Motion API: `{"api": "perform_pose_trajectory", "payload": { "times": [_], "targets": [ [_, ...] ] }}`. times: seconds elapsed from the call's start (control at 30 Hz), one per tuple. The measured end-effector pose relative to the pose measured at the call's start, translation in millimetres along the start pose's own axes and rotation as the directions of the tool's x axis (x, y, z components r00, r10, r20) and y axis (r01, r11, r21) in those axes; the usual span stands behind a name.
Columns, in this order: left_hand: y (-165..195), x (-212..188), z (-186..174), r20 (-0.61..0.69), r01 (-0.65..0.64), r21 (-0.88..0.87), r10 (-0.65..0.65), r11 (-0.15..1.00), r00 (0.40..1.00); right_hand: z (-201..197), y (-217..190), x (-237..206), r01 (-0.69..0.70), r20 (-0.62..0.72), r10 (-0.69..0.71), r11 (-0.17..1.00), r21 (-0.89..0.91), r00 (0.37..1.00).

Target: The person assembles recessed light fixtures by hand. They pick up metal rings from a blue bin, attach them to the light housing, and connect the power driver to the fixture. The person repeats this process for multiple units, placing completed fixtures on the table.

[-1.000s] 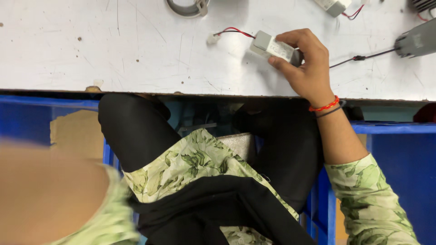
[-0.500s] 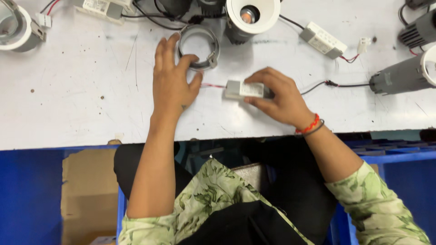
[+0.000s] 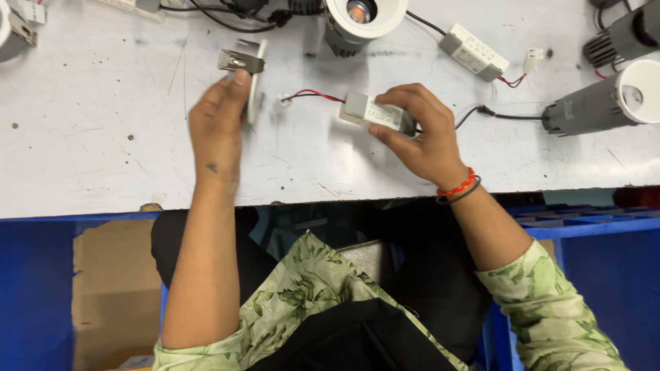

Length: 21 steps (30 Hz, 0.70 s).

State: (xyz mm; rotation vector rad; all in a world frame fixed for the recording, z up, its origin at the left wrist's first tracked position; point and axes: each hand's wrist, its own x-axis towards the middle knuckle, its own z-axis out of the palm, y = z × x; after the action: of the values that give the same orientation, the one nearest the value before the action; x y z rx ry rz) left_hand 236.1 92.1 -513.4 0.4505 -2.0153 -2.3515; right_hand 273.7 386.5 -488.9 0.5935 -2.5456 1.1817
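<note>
I see my left hand (image 3: pixel 216 127) pinching a white trim ring (image 3: pixel 256 86) upright on the table (image 3: pixel 89 137); to its right, my right hand (image 3: pixel 423 134) grips a small grey driver box (image 3: pixel 375 112).

Two hands over the white bench: the left hand (image 3: pixel 216 130) and the right hand (image 3: pixel 423 134). Two small grey driver boxes, one (image 3: pixel 375 112) under the right hand, another (image 3: pixel 473 52) further back. One metal trim ring (image 3: pixel 253 79) at the left fingers. One white round downlight (image 3: pixel 361 17) up top. Two dark cylindrical lamps at the right, one (image 3: pixel 598 103) near, one (image 3: pixel 629 34) behind.
</note>
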Motion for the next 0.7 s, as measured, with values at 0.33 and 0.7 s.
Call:
{"api": "perform_pose_trajectory", "payload": {
  "times": [0.33,0.7],
  "targets": [
    [-35,-30,48,0.594,-0.218,0.024,0.161,0.976,0.788,13,-1,-11,-0.007,-0.058,0.012,0.996,0.088,0.998],
    [-10,-45,48,0.464,-0.453,0.264,0.299,0.852,0.834,20,2,-19,-0.091,0.033,0.086,0.970,0.226,0.996]
  ]
}}
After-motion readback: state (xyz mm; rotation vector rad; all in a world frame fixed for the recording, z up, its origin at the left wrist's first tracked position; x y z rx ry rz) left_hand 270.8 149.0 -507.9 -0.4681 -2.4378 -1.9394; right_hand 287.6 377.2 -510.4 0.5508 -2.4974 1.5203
